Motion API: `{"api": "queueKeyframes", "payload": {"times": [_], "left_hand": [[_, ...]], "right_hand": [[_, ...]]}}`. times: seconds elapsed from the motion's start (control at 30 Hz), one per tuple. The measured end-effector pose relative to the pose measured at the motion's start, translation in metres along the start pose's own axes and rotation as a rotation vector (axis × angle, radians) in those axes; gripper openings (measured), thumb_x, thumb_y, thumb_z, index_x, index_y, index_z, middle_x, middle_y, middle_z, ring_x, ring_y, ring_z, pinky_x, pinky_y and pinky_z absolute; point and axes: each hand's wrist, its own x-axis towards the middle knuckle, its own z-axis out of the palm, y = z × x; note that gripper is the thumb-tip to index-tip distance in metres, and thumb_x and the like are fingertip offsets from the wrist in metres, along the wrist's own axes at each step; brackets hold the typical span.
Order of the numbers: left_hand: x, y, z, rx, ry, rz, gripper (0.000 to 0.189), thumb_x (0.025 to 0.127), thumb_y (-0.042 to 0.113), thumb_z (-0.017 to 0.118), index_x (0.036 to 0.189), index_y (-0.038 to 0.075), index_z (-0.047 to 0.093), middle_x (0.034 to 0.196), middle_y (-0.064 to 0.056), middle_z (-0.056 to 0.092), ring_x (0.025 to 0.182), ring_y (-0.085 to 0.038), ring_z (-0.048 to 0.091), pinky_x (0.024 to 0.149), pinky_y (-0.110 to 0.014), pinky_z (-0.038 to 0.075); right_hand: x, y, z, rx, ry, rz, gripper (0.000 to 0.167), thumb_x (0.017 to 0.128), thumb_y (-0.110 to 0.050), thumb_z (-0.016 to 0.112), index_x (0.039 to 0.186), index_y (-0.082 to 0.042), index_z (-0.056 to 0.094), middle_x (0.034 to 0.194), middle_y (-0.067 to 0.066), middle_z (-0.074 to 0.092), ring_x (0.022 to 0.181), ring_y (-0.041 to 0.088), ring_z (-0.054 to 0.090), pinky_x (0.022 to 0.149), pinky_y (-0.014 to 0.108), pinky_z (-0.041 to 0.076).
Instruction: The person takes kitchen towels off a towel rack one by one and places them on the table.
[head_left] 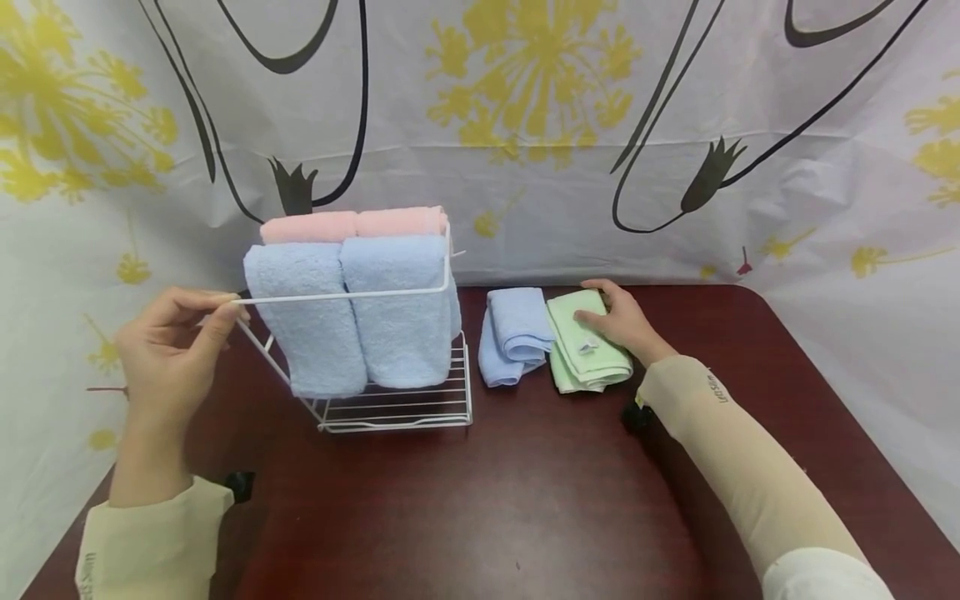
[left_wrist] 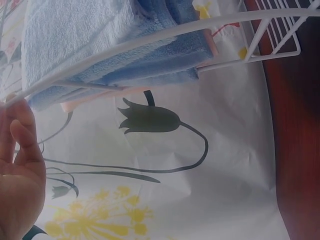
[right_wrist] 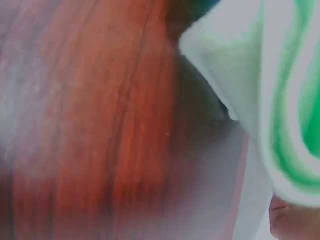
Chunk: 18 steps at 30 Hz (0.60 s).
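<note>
A white wire rack (head_left: 393, 293) stands left of the middle on the table. My left hand (head_left: 168, 358) pinches the left corner of its top bar between thumb and fingers. Inside the rack two light blue towels (head_left: 393, 321) sit side by side, with pink towels (head_left: 397, 222) behind them. To the right, a folded green towel (head_left: 588, 350) lies on the table, a small white tag on top. My right hand (head_left: 622, 321) holds its far right part, thumb over the top and fingers at the far edge. The right wrist view shows the green towel's (right_wrist: 285, 150) rounded fold up close.
A folded blue towel (head_left: 517, 329) lies between the rack and the green towel, right beside the latter. The dark red-brown table (head_left: 480, 508) ends at the back against a white sheet (head_left: 600, 200) printed with yellow and dark flowers.
</note>
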Motion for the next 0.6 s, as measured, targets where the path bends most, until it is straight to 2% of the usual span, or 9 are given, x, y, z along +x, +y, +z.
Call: {"api": "queueKeyframes", "payload": {"times": [0.2,0.43,0.6], "left_hand": [[0.0,0.0,0.0,0.001,0.004,0.009,0.006,0.083,-0.018,0.064,0.089,-0.02,0.064,0.087,-0.003,0.075,0.072,-0.01,0.065,0.056,-0.01,0.051],[0.002,-0.001,0.002,-0.04,-0.008,0.03,0.006,0.083,-0.019,0.063,0.088,-0.022,0.063,0.086,-0.004,0.075,0.068,-0.009,0.062,0.055,-0.011,0.051],[0.0,-0.002,0.001,-0.038,-0.003,0.032,0.006,0.083,-0.019,0.063,0.089,-0.022,0.063,0.086,-0.003,0.075,0.069,-0.01,0.062,0.055,-0.011,0.05]], "right_hand": [[-0.005,-0.001,-0.009,-0.022,-0.003,0.027,0.059,0.097,-0.027,0.064,0.149,-0.01,0.041,0.131,0.025,0.058,0.118,0.038,0.057,0.098,0.055,0.048],[-0.012,0.004,-0.017,-0.051,0.023,-0.019,0.055,0.098,-0.024,0.062,0.146,-0.005,0.043,0.121,0.027,0.061,0.112,0.039,0.058,0.097,0.059,0.046],[-0.018,0.008,-0.02,-0.067,0.028,-0.03,0.052,0.098,-0.023,0.062,0.144,-0.004,0.045,0.126,0.028,0.059,0.117,0.041,0.056,0.098,0.059,0.048]]}}
